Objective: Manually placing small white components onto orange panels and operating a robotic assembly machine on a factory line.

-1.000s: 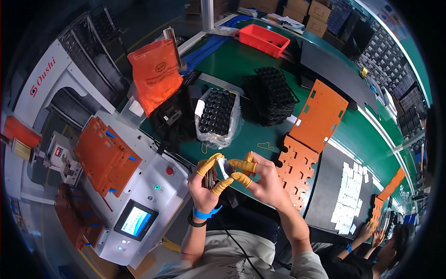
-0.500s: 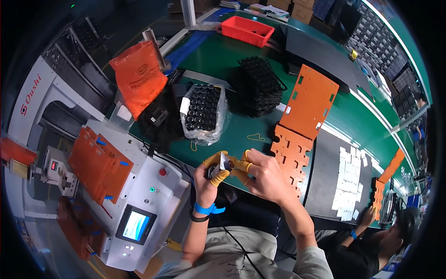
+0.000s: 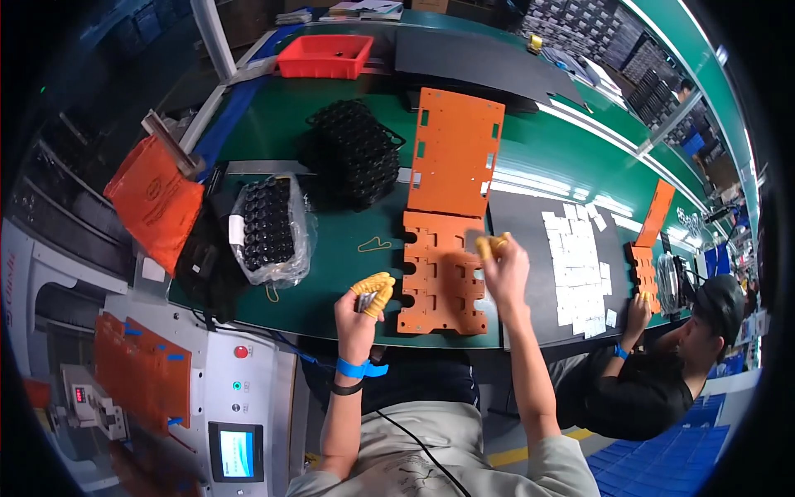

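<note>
My left hand [image 3: 361, 313], in yellow finger cots, is closed round a small part [image 3: 364, 302] with a pale, silvery face; the fingers cover most of it. It hovers at the table's near edge, just left of the orange fixture plate [image 3: 443, 273] with its notches and cut-outs. Over that plate's right side is my right hand [image 3: 503, 269], its yellow-covered fingertips drawn together. Whatever they pinch, if anything, is too small and blurred to make out. From the plate's far edge a flat orange panel [image 3: 455, 153], like an opened lid, extends away.
Black trays [image 3: 352, 153] are stacked behind a bagged tray of round black parts [image 3: 269, 228]. White labels or cards [image 3: 575, 269] cover a dark mat on the right. A red bin [image 3: 325, 56] stands far back. A control panel [image 3: 236, 451] is at left; a co-worker [image 3: 654, 356] sits at right.
My view has swung right. My hands have separated: the left keeps the small part, while the right has left it and moved right, over the orange plate.
</note>
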The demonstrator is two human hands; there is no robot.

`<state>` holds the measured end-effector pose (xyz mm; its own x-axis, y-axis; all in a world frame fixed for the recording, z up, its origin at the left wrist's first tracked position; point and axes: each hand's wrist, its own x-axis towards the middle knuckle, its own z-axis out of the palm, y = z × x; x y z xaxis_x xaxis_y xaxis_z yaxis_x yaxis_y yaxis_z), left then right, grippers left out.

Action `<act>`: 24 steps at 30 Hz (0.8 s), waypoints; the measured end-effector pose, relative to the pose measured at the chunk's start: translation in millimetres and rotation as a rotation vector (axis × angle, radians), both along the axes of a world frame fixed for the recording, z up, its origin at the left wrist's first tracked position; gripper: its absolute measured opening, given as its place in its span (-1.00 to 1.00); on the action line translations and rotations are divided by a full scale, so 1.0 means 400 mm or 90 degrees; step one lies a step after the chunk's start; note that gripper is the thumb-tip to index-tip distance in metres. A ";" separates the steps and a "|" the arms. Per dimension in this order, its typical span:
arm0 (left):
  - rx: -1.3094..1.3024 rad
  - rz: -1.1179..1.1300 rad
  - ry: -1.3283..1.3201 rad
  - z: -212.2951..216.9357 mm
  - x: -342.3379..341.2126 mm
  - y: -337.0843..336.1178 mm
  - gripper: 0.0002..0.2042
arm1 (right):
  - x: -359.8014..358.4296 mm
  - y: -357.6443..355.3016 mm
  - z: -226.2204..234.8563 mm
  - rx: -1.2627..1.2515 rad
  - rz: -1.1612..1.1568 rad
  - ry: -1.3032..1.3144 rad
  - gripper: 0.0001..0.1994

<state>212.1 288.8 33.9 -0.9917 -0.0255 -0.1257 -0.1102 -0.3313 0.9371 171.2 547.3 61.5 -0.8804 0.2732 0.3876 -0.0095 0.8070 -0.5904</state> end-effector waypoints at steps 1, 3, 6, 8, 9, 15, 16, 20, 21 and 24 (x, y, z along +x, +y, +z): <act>0.009 -0.001 -0.004 -0.003 -0.001 -0.001 -0.74 | -0.020 0.058 -0.029 -0.064 -0.048 -0.055 -0.72; 0.001 -0.012 -0.010 -0.027 -0.007 0.002 -0.76 | -0.045 0.174 -0.106 -0.177 -0.042 -0.168 -0.72; 0.041 -0.002 -0.033 -0.032 -0.004 0.000 -0.77 | -0.047 0.174 -0.107 -0.328 0.011 -0.261 -0.74; 0.021 0.006 -0.034 -0.045 -0.003 -0.008 -0.80 | -0.051 0.146 -0.106 -0.359 0.006 -0.257 -0.76; 0.030 0.015 -0.034 -0.041 -0.006 -0.008 -0.80 | -0.056 0.138 -0.094 -0.370 0.008 -0.288 -0.75; 0.252 0.059 -0.113 -0.039 -0.038 -0.013 -0.64 | -0.090 0.154 -0.094 -0.303 0.018 -0.483 -0.79; 0.329 0.038 -0.133 -0.055 -0.046 -0.025 -0.61 | -0.104 0.168 -0.087 -0.323 0.049 -0.529 -0.79; 0.490 -0.003 -0.165 -0.075 -0.060 -0.035 -0.61 | -0.144 0.178 -0.077 -0.243 0.057 -0.559 -0.75; 0.542 -0.044 -0.153 -0.071 -0.061 -0.038 -0.67 | -0.156 0.195 -0.087 -0.224 0.049 -0.552 -0.69; 0.629 -0.063 -0.200 -0.076 -0.058 -0.051 -0.73 | -0.170 0.166 -0.025 0.181 0.053 -0.490 -0.56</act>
